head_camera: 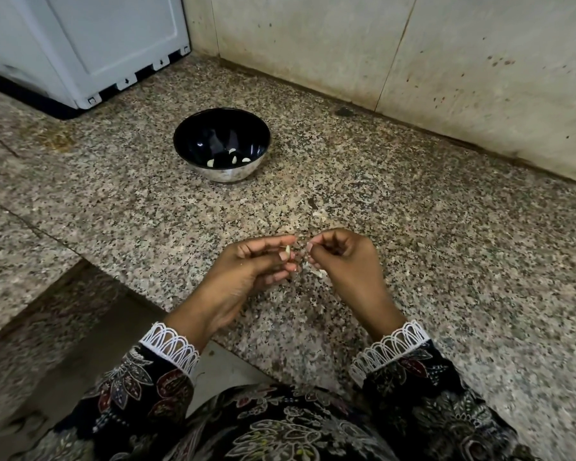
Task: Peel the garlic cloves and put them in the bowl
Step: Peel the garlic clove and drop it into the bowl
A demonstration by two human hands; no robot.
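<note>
Left hand: the left hand (263,261) is held palm-up over the surface, thumb and curled fingers pinching a small pale garlic clove (287,250) at the fingertips.
Right hand: the right hand (341,256) is just beside the left, its fingers curled inward and its fingertips close to the clove; whether they pinch a strip of skin cannot be told.
Peel: pale scraps of garlic skin (316,271) lie on the surface below the right hand, with another scrap (320,213) a little farther out toward the bowl.
Bowl: a steel bowl (228,176) with a dark inside stands upright on the surface, well apart from both hands, toward the wall.
Peeled cloves: four peeled cloves (235,159) lie at the bottom of the bowl.
Surface: a speckled granite surface (446,244) carries the bowl and the scraps.
Surroundings: a white appliance (90,44) stands at the back left; a stained tiled wall (413,61) runs behind.
Clothing: dark floral sleeves with white lace cuffs (170,347) cover both forearms.
</note>
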